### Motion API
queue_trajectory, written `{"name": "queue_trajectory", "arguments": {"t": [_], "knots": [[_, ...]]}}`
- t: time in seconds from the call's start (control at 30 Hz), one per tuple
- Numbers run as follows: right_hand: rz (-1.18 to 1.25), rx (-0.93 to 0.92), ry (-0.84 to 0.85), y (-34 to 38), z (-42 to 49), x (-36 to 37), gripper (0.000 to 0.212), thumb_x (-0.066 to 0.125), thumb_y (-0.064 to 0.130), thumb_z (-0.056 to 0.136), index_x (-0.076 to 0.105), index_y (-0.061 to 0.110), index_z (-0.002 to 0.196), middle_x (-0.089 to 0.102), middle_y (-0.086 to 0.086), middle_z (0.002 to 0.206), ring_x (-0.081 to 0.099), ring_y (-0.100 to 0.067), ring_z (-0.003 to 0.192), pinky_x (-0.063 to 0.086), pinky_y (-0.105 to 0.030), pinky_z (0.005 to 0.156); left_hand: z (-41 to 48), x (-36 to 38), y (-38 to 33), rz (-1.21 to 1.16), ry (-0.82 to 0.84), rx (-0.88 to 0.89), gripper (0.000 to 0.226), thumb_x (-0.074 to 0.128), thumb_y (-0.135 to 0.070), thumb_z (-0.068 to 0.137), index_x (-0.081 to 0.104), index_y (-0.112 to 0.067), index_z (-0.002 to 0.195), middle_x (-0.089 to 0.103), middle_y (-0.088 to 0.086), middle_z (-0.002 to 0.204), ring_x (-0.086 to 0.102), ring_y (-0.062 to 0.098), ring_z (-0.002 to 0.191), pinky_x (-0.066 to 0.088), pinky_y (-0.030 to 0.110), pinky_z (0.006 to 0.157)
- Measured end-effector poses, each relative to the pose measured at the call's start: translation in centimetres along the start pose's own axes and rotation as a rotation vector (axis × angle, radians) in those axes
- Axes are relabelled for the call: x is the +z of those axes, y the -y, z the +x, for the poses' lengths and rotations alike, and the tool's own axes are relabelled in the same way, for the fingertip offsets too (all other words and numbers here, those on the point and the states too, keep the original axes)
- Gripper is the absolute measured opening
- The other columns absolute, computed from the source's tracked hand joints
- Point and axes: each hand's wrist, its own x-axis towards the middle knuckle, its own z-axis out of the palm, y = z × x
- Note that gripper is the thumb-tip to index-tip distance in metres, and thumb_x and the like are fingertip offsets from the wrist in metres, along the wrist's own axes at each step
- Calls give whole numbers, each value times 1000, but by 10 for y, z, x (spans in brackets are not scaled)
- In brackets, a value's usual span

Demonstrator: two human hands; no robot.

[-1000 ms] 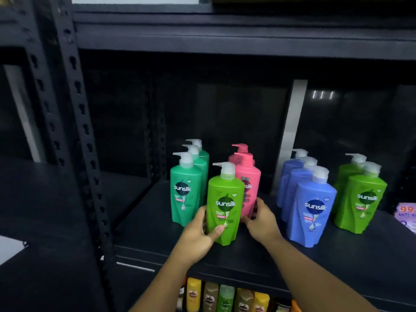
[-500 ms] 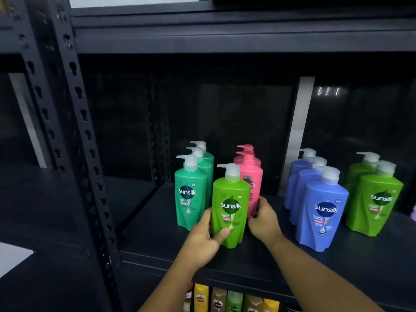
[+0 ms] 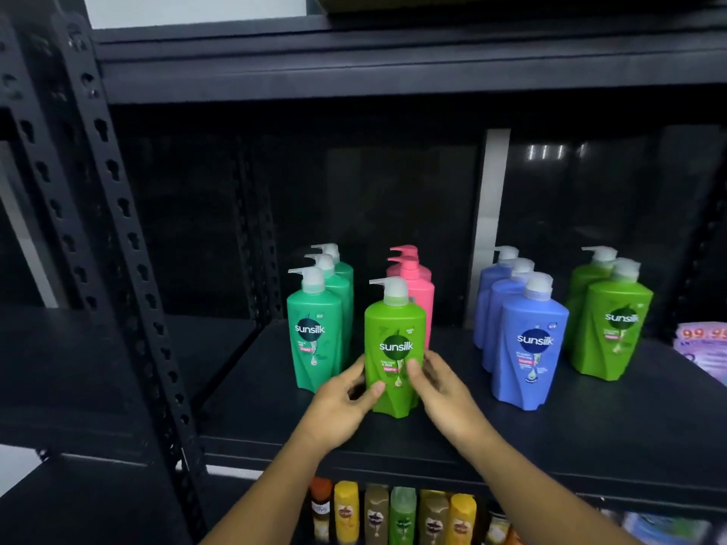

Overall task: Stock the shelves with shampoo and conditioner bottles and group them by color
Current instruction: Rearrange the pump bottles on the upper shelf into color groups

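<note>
A lime green pump bottle (image 3: 395, 340) stands upright on the black shelf (image 3: 511, 438), in front of two pink bottles (image 3: 417, 285). My left hand (image 3: 342, 403) grips its lower left side, thumb on the front. My right hand (image 3: 440, 387) holds its lower right side, thumb on the label. Left of it stands a row of three teal green bottles (image 3: 314, 332). To the right is a row of three blue bottles (image 3: 531, 340), then two more lime green bottles (image 3: 613, 328).
A perforated black upright post (image 3: 118, 230) rises at the left. Purple packets (image 3: 704, 348) lie at the shelf's right edge. Several small bottles (image 3: 393, 513) line the shelf below. Bare shelf surface shows between the lime bottle in hand and the blue row.
My right hand has come round from beside the pink bottles onto the front of the lime green bottle. My left hand keeps its hold. The bottle stays in about the same spot.
</note>
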Motion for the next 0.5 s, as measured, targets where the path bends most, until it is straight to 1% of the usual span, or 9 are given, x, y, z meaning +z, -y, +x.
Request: {"name": "queue_trajectory", "arguments": {"t": [0.03,0.1,0.2,0.27,0.33,0.37,0.4,0.43,0.5], "knots": [[-37,-15,3,-3,-4,-1,52,67,53,89,56,31,135,68,18,126,61,1,120,48,-30,105,0,-1,0,36,15,-3,47,60,-27,104,46,-57,139,60,-39,129,52,-13,128,37,3,101],[-139,-43,-33,-8,-11,-6,65,79,47,83,48,35,138,67,21,126,60,3,119,49,-29,103,0,1,-3,129,51,-9,45,52,-32,108,42,-60,142,53,-35,139,48,-10,133,32,-1,100],[-246,-49,-127,-9,-22,-16,74,88,36,75,45,41,134,67,21,121,63,3,112,52,-32,100,-2,7,-3,277,93,25,43,46,-42,108,41,-50,151,46,-27,150,41,-7,137,25,-5,99],[-297,-68,-166,-7,-31,-21,74,88,38,74,44,40,134,66,20,121,63,1,112,53,-35,99,-4,13,-2,378,145,59,45,42,-48,108,36,-52,152,40,-29,152,35,-10,137,25,7,111],[-333,-82,-198,-4,-42,-27,71,87,35,76,45,36,133,66,19,121,63,1,112,53,-36,100,-4,18,2,523,218,127,47,38,-54,107,33,-55,153,34,-29,157,29,-8,143,20,32,124],[-341,-85,-217,-3,-47,-32,69,86,32,77,45,36,132,66,19,120,63,2,112,52,-36,100,-3,21,4,597,249,161,48,37,-57,106,35,-54,153,34,-25,160,28,-4,148,17,43,125],[-344,-86,-237,-1,-53,-36,68,86,29,78,44,36,131,66,19,120,62,1,112,51,-34,101,-3,24,3,652,273,187,49,37,-60,104,39,-51,152,35,-19,162,27,2,151,18,50,125],[-341,-86,-261,0,-59,-41,69,86,26,79,42,37,132,65,20,120,62,2,112,50,-32,101,-1,28,0,681,294,213,53,36,-65,102,44,-48,151,38,-12,163,29,6,152,21,51,125],[-339,-89,-304,1,-71,-52,72,84,23,81,39,39,134,64,22,120,62,4,111,49,-29,101,0,43,-12,689,333,273,61,34,-72,97,52,-42,147,46,-3,159,38,12,148,33,45,121]]}}
